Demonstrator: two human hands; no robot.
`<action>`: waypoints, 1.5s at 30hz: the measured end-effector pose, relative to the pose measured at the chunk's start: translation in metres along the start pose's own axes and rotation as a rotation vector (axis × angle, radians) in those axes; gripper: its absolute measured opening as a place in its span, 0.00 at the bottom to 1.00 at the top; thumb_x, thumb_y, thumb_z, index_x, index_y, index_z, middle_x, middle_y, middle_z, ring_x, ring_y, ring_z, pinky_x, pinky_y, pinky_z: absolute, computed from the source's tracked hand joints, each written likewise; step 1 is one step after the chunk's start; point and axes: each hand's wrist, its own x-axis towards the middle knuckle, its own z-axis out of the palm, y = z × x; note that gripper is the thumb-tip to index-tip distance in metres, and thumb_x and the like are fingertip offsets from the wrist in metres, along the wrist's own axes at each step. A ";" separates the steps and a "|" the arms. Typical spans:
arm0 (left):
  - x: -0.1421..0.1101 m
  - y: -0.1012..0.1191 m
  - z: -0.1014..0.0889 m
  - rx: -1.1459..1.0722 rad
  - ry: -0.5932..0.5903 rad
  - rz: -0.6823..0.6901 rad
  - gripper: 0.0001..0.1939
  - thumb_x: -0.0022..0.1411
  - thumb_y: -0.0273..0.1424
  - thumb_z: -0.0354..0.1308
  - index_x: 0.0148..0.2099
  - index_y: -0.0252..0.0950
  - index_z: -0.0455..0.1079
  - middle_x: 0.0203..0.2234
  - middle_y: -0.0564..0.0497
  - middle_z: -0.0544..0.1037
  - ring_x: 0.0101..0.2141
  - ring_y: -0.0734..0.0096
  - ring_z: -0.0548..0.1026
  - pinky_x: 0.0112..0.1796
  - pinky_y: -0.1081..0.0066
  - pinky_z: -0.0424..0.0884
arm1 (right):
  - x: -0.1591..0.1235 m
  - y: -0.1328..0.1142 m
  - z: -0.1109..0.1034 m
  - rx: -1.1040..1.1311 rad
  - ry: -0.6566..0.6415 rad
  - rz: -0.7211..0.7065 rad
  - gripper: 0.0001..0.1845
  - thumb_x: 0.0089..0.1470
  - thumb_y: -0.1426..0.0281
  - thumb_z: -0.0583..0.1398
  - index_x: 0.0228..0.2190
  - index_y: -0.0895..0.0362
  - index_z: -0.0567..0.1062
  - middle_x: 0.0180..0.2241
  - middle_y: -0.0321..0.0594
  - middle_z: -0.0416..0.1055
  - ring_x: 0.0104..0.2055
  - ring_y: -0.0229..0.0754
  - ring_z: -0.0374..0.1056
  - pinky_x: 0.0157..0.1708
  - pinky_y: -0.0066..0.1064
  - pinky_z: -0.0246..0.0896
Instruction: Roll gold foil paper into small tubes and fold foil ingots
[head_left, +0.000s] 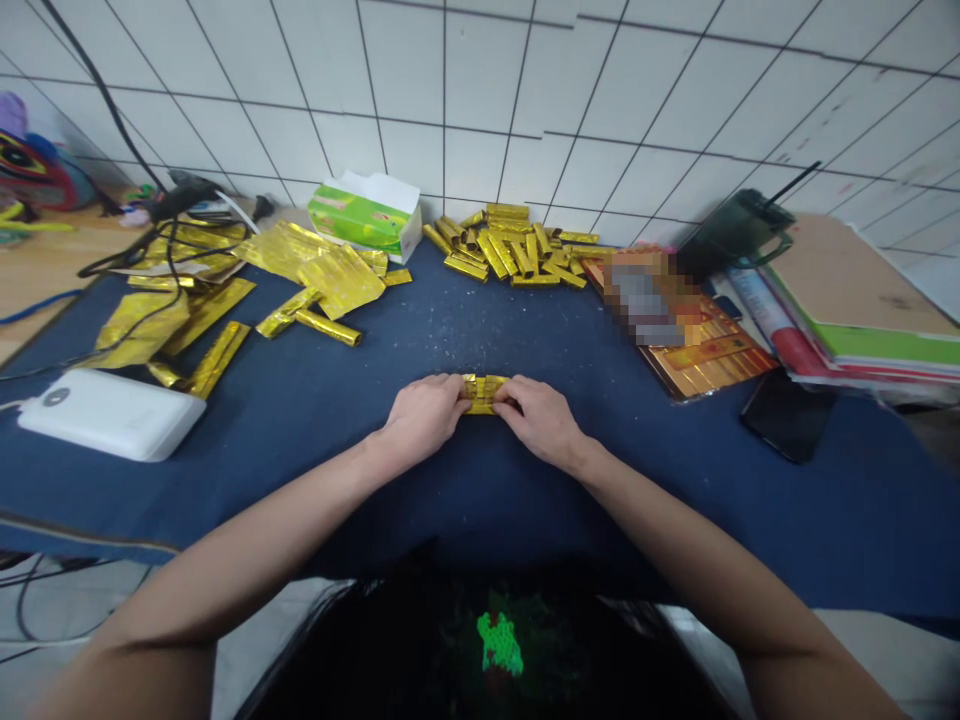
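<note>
Both my hands meet at the middle of the blue cloth, pinching a small folded piece of gold foil paper (481, 393) between them. My left hand (420, 418) grips its left end, and my right hand (540, 422) grips its right end. Beyond my hands, a heap of folded gold foil strips (499, 245) lies at the far edge of the cloth. Looser gold foil sheets (319, 270) spread to the far left, with a rolled gold strip (328, 326) lying nearest my hands.
A white power bank (111, 414) with a cable lies at the left. A green tissue box (367, 215) stands against the white tiled wall. To the right are a black phone (787, 414), a stack of books (847, 300) and a blurred packet on gold card (652, 300).
</note>
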 end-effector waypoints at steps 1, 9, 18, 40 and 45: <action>0.000 0.000 0.000 0.007 -0.001 -0.003 0.06 0.61 0.32 0.49 0.35 0.35 0.65 0.31 0.51 0.74 0.33 0.68 0.72 0.34 0.71 0.66 | 0.000 0.000 0.000 -0.002 0.001 -0.001 0.05 0.53 0.73 0.55 0.27 0.56 0.71 0.29 0.36 0.69 0.31 0.37 0.64 0.33 0.29 0.54; 0.000 -0.002 0.000 0.000 -0.007 0.006 0.05 0.61 0.32 0.50 0.35 0.36 0.64 0.31 0.51 0.74 0.33 0.67 0.73 0.33 0.71 0.66 | -0.001 0.004 0.003 0.030 0.005 0.023 0.05 0.52 0.71 0.56 0.27 0.56 0.71 0.29 0.35 0.67 0.28 0.35 0.63 0.31 0.29 0.54; 0.000 -0.004 0.000 -0.031 0.000 0.005 0.04 0.60 0.31 0.50 0.34 0.37 0.64 0.30 0.52 0.74 0.33 0.68 0.72 0.32 0.71 0.65 | -0.002 0.005 0.000 0.074 -0.013 0.049 0.06 0.52 0.72 0.54 0.27 0.55 0.71 0.29 0.35 0.68 0.31 0.37 0.64 0.35 0.30 0.56; 0.000 -0.002 -0.005 0.027 -0.030 0.016 0.06 0.60 0.33 0.51 0.36 0.36 0.65 0.31 0.51 0.73 0.33 0.68 0.72 0.33 0.71 0.66 | -0.002 -0.002 -0.006 0.011 -0.047 0.038 0.04 0.51 0.74 0.56 0.26 0.55 0.69 0.28 0.34 0.68 0.28 0.36 0.63 0.30 0.29 0.53; 0.000 -0.003 -0.005 0.033 -0.040 0.051 0.04 0.60 0.31 0.50 0.37 0.37 0.64 0.31 0.51 0.72 0.33 0.68 0.72 0.32 0.71 0.65 | -0.002 0.002 -0.007 0.066 -0.074 0.131 0.02 0.50 0.70 0.57 0.26 0.54 0.69 0.26 0.33 0.70 0.27 0.36 0.65 0.28 0.28 0.54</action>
